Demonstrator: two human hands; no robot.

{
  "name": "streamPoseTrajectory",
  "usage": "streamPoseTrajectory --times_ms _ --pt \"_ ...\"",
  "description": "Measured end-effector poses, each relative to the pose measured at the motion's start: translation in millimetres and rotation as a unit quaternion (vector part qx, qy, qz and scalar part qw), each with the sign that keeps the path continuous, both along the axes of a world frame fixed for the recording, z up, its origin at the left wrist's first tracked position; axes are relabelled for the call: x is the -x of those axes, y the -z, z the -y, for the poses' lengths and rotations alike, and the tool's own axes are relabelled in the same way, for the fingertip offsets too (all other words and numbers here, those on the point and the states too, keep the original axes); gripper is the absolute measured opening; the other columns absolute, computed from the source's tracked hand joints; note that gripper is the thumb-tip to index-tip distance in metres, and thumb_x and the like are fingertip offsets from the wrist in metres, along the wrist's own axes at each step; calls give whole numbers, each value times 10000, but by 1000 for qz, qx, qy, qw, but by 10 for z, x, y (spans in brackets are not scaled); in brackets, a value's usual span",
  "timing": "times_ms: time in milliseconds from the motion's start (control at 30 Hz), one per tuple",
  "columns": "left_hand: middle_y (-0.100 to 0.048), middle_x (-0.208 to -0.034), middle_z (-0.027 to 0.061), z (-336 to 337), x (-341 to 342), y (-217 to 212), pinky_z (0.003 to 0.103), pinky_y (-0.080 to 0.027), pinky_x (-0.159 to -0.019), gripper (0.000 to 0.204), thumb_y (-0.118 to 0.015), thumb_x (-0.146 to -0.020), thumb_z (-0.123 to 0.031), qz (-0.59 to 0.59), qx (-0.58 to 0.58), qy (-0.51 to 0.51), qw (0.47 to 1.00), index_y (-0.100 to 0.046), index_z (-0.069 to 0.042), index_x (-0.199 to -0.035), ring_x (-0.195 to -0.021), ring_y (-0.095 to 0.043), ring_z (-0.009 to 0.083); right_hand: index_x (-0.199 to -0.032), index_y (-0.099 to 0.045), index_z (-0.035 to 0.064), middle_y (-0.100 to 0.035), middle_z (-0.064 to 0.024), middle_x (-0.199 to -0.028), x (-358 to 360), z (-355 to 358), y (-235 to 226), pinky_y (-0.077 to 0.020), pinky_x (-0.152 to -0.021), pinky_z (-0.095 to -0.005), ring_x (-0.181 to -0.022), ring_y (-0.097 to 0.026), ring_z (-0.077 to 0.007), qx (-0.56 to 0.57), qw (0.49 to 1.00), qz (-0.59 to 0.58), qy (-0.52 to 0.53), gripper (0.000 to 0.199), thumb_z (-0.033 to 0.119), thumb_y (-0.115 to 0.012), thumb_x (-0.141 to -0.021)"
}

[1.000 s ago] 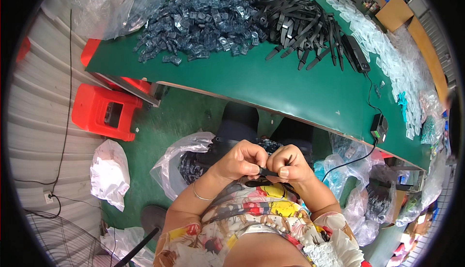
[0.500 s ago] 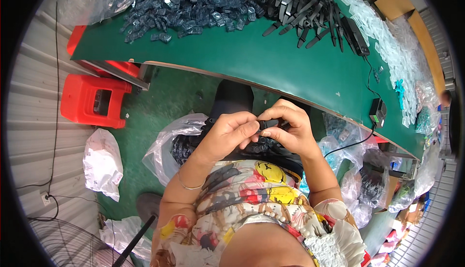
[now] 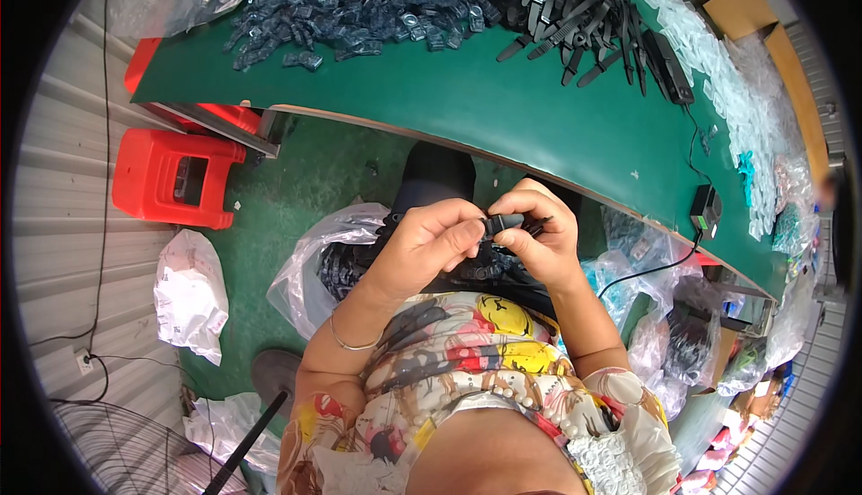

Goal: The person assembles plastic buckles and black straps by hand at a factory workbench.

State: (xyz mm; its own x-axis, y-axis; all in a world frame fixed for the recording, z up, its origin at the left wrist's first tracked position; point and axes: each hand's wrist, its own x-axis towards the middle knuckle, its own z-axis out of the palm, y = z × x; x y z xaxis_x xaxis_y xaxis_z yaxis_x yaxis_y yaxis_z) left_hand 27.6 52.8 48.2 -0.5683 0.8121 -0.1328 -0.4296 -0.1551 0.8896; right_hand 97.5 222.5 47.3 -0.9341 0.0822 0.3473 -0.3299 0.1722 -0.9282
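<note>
The table (image 3: 431,100), green-topped, bears two adjoining heaps: clear blue-grey parts (image 3: 359,6) and, to their right, black straps (image 3: 575,19). Beyond its near edge, on the person's left, an open clear bag (image 3: 301,271) contains dark items, not identifiable.

The left hand (image 3: 431,239) and right hand (image 3: 543,235) are close together over the lap, each with thumb and forefinger pinched on the same object. That object, a black piece (image 3: 505,223), is held clear of the table, between the two sets of fingertips; its left end is partly covered by the left fingers.

Handling assessment: the piece is judged light, with a stiff body, probably plastic. Its surface appears smooth, so a loose pinch could slip or let it twist. It is not judged fragile. The sound hold is thumb against forefinger across opposite faces, one hand per end, middle unobstructed.

A thin dark tail (image 3: 537,226) shows at the right fingers, presumably flexible; whether it joins the piece cannot be determined.
</note>
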Motion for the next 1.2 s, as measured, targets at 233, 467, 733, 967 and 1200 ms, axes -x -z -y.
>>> streamPoseTrajectory --times_ms 233,467,733,967,1200 --pt "-516 -650 0 11 -34 30 158 -331 -457 188 -534 -889 -195 -43 1 4 999 -558 -12 -849 -522 -417 30 -887 -607 1 -519 -44 -783 -53 13 41 -363 -525 -217 -643 -481 -108 13 999 -27 19 223 58 -703 -694" --pt "-541 -833 42 -63 -97 233 226 -409 -637 207 -563 -864 -149 192 -158 -44 968 -507 -20 -1017 -681 -488 88 -897 -606 2 -527 -52 -773 -63 -6 30 -377 -521 -214 -648 -493 -120 -12 996 -18 84 232 44 -699 -690" --pt "-581 -879 46 -226 -160 337 261 -431 -724 185 -584 -851 -166 341 -308 -137 878 -551 -57 -996 -816 -535 123 -897 -585 21 -506 -44 -733 -25 29 19 -351 -507 -216 -617 -452 -118 -125 990 -21 63 262 88 -708 -675" --pt "-521 -684 42 -108 -29 169 231 -383 -607 310 -480 -914 -274 86 -135 -139 977 -560 26 -908 -634 -476 115 -937 -445 -4 -473 -19 -763 -64 -34 -64 -373 -557 -206 -642 -432 -75 93 985 145 -29 125 106 -444 -877" --pt "-456 -709 22 -78 -108 218 219 -329 -595 308 -458 -916 -317 26 -147 -90 985 -488 -17 -853 -638 -406 107 -986 -499 30 -488 11 -695 5 14 -123 -300 -478 -173 -558 -386 -32 201 949 227 -92 156 164 -465 -913"
